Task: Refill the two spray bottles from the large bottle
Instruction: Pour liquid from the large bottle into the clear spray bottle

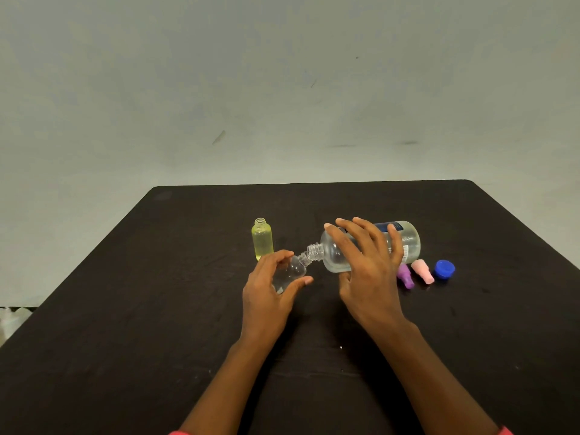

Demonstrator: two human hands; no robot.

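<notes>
My right hand (368,265) grips the large clear bottle (408,238), which is tipped on its side with its open neck pointing left. That neck meets the mouth of a small clear spray bottle (293,271), tilted toward it and held by my left hand (270,287) between thumb and fingers. A second small bottle (262,240), yellow-tinted and uncapped, stands upright just behind my left hand.
On the black table (157,309), to the right of my right hand, lie a purple spray cap (405,277), a pink spray cap (423,271) and a blue screw cap (444,269). A pale wall rises behind the table's far edge.
</notes>
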